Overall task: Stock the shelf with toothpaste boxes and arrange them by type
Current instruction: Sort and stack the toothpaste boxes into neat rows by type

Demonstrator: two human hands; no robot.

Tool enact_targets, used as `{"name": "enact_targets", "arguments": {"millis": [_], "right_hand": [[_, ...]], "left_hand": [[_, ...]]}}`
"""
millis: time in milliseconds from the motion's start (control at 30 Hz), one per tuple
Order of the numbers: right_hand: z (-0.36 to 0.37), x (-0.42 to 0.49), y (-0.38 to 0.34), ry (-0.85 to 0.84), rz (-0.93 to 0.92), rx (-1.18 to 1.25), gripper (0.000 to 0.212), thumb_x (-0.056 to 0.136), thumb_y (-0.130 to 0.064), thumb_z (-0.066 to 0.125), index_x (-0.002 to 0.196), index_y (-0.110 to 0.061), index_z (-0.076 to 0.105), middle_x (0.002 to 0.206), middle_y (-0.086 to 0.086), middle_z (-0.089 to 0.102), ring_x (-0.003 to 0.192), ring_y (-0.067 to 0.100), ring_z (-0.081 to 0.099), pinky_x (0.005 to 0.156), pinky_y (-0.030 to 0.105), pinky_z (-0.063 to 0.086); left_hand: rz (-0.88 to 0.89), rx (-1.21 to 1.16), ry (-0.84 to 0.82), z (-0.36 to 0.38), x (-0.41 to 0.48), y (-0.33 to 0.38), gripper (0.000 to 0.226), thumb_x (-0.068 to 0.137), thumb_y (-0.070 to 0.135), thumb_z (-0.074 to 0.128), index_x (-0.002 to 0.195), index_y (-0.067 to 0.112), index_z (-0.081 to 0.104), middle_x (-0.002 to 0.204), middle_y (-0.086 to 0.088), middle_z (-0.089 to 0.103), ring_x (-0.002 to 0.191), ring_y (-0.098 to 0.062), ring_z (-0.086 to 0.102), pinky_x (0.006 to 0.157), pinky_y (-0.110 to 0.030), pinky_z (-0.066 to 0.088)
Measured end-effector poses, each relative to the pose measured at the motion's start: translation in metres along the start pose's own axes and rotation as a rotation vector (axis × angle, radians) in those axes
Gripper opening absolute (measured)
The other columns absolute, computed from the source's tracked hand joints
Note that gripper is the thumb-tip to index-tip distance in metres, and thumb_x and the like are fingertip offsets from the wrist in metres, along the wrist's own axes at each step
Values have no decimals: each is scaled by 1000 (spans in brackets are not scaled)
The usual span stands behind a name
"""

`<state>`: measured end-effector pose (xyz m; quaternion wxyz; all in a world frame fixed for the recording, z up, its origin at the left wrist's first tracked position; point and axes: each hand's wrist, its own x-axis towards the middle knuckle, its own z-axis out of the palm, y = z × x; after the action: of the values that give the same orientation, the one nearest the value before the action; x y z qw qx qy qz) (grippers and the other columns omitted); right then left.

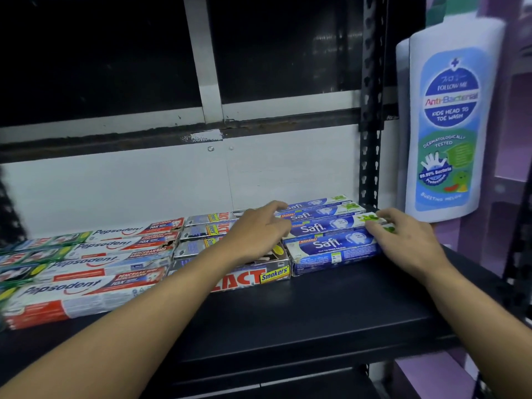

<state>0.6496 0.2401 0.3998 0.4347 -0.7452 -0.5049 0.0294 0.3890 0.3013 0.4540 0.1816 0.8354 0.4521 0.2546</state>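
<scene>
Toothpaste boxes lie in rows on a black shelf [331, 306]. Blue Safi boxes [325, 246] form the right group, grey and black Smokers boxes [250, 276] the middle, white and red Pepsodent boxes [86, 289] the left, with green boxes [34, 251] at the far left. My left hand [259, 231] rests with straight fingers on the left ends of the Safi boxes, over the Smokers row. My right hand [403, 237] touches the right ends of the front Safi boxes, fingers lightly bent against them.
A tall white bottle [449, 125] with a blue label hangs at the right beside the black perforated shelf upright [371, 133]. A white wall and dark window panes stand behind the shelf. Bare black shelf surface stretches in front of the boxes.
</scene>
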Motion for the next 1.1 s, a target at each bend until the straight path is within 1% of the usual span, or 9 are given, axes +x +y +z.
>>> {"name": "enact_targets", "arguments": {"millis": [67, 133, 267, 400, 500, 700, 900, 1033, 1100], "right_hand": [[1, 1, 1, 2, 0, 0, 46, 87, -54, 54, 124, -28, 60, 119, 9, 67, 112, 32, 56, 93, 40, 46], [1, 2, 2, 5, 3, 2, 47, 86, -54, 54, 125, -29, 60, 119, 8, 67, 112, 31, 57, 94, 40, 46], [1, 3, 2, 1, 6, -5, 44, 87, -49, 53, 128, -32, 60, 124, 8, 65, 116, 33, 55, 97, 41, 45], [2, 4, 3, 1, -11, -17, 38, 89, -47, 50, 123, -35, 63, 120, 9, 67, 113, 33, 56, 95, 41, 46], [2, 5, 3, 3, -12, -33, 36, 91, -45, 50, 122, -34, 65, 120, 10, 67, 113, 33, 55, 94, 40, 45], [3, 4, 3, 25, -41, -33, 35, 92, -44, 50, 121, -34, 65, 118, 10, 67, 112, 32, 56, 94, 40, 46], [4, 5, 3, 26, -95, -17, 32, 93, -41, 51, 119, -35, 68, 129, -4, 65, 117, 26, 56, 94, 35, 44], [7, 7, 6, 48, -118, -66, 30, 94, -41, 46, 114, -35, 68, 118, -1, 70, 109, 30, 58, 91, 39, 48], [9, 8, 8, 62, -142, -98, 30, 95, -38, 43, 111, -32, 67, 114, 2, 71, 106, 33, 59, 90, 42, 49]], "left_hand": [[9, 66, 43, -4, 6, -3, 54, 89, 42, 41, 141, 31, 42, 102, 8, 73, 99, -13, 62, 90, -37, 48], [14, 214, 45, -6, 13, -7, 53, 94, 37, 37, 145, 26, 36, 111, 6, 72, 101, -16, 57, 103, -38, 37], [-15, 263, -7, -4, 18, -10, 45, 103, 28, 31, 148, 22, 33, 112, 0, 66, 106, -20, 55, 104, -40, 35], [4, 312, -11, -1, 21, -12, 43, 106, 29, 27, 148, 23, 31, 127, -3, 64, 114, -20, 54, 110, -41, 32], [5, 315, -20, -1, 31, -18, 43, 106, 32, 28, 148, 25, 33, 135, -3, 60, 118, -22, 54, 107, -41, 36], [-50, 347, -92, -7, 49, -28, 47, 106, 34, 27, 152, 26, 34, 156, -2, 38, 138, -26, 38, 111, -38, 33], [-40, 518, -120, -2, 58, -21, 47, 108, 26, 22, 153, 25, 34, 151, -9, 44, 130, -31, 46, 106, -44, 39], [-28, 567, -140, 0, 62, -23, 47, 108, 29, 21, 152, 25, 36, 157, -1, 37, 135, -27, 42, 110, -43, 35], [-22, 545, -139, 0, 63, -25, 47, 107, 32, 21, 147, 25, 45, 154, -1, 43, 133, -27, 43, 110, -42, 33]]}}
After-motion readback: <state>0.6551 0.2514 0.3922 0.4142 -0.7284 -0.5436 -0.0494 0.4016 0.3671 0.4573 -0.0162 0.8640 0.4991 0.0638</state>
